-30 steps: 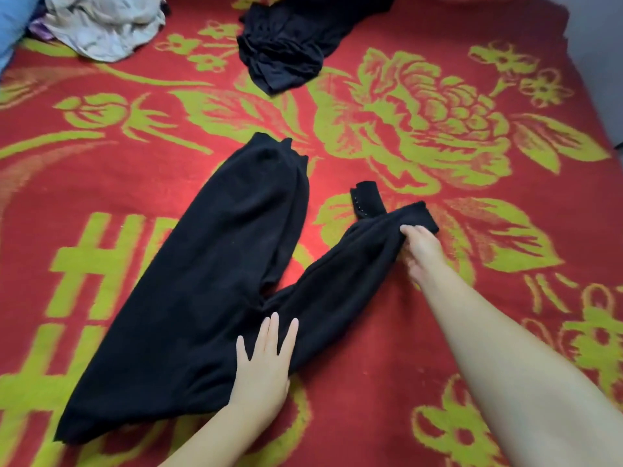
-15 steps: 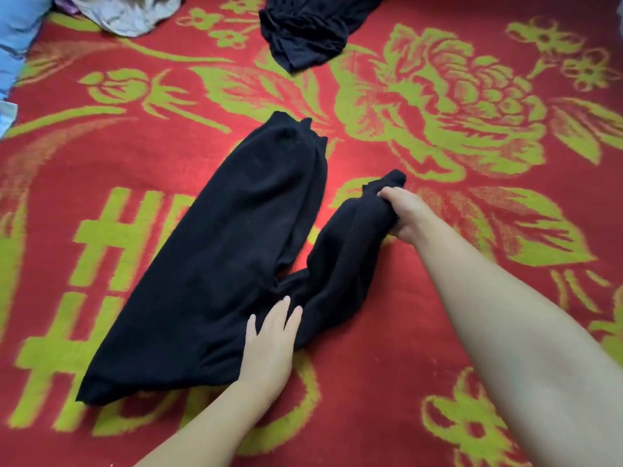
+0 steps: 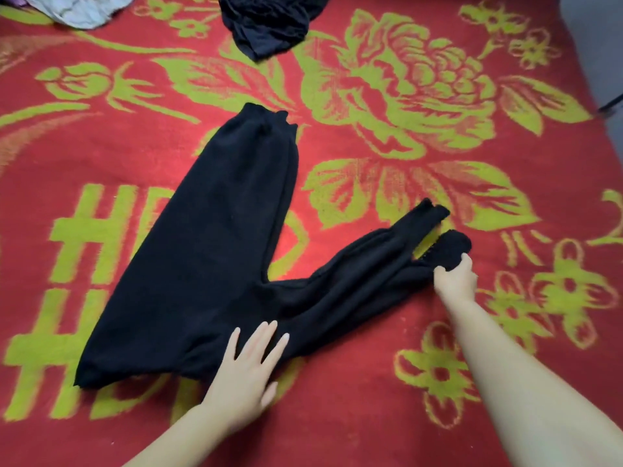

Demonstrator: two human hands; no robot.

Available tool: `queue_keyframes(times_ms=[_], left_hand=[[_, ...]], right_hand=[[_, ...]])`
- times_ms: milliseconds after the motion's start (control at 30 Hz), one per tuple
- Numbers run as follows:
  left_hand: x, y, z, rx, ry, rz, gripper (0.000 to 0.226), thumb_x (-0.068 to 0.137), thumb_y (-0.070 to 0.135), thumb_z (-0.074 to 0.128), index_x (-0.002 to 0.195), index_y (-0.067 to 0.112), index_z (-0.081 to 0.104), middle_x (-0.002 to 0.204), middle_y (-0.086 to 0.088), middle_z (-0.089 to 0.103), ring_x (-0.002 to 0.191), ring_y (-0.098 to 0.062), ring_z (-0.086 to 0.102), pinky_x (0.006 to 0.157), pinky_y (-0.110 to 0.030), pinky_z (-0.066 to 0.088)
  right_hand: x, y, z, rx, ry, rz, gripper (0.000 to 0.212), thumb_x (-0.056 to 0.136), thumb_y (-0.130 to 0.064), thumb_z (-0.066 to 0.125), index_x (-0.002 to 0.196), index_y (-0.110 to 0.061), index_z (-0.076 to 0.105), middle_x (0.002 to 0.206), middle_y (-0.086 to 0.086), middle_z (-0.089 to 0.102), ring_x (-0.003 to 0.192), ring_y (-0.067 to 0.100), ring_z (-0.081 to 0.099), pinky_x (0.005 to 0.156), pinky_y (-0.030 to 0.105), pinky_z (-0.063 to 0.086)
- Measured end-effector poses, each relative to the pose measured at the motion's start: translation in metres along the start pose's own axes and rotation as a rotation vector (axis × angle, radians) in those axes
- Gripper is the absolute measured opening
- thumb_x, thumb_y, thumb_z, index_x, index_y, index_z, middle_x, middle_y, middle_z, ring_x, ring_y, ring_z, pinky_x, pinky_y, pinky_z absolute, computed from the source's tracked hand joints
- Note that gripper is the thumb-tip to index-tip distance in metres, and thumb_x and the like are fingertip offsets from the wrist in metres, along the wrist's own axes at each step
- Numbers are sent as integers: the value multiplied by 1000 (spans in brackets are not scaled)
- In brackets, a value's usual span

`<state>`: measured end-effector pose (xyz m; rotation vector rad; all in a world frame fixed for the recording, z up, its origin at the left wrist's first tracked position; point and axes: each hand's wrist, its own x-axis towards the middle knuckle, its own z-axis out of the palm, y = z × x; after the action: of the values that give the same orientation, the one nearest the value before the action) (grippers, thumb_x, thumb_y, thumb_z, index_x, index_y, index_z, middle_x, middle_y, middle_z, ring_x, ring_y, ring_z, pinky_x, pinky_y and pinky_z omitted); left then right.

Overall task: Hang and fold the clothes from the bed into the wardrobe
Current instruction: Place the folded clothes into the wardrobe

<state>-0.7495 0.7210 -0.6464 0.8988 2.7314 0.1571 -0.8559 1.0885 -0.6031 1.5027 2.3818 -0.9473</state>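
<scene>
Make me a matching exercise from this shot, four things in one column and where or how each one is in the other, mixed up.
Things:
1. black leggings
2. left hand
3. right hand
4. pale garment

States:
A. crumpled at the far left corner
B. gripping a leg end
C. spread in a V on the red blanket
D. flat, fingers straight, pressing the fabric

Pairs: 1-C, 2-D, 3-B, 4-A
</scene>
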Motion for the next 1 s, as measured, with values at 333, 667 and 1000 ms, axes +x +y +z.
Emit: queue_keyframes(times_ms=[333,667,1000], left_hand=[[90,34,-35,-188,107,-102,72,46,24,90,115,17,68,99,-3,67,77,-19,66,50,-25,50],[98,33,-60,-981,354,-704,25,95,14,54,114,16,69,109,15,66,103,-1,58,84,-1,34],[100,51,-50,-927,211,-749,27,96,19,53,118,18,67,102,12,66,96,-8,58,83,-22,38]], right_hand=[[10,-41,13,338,-139,-119,45,97,0,38,142,-4,39,106,7,53,87,15,60,88,42,55],[30,-95,5,696,-282,-82,34,92,-14,58,124,-18,46,79,1,51,52,10,40,39,19,31],[42,15,-20,780,-268,360,42,99,2,29,140,-2,38,125,15,53,99,25,56,72,29,57]])
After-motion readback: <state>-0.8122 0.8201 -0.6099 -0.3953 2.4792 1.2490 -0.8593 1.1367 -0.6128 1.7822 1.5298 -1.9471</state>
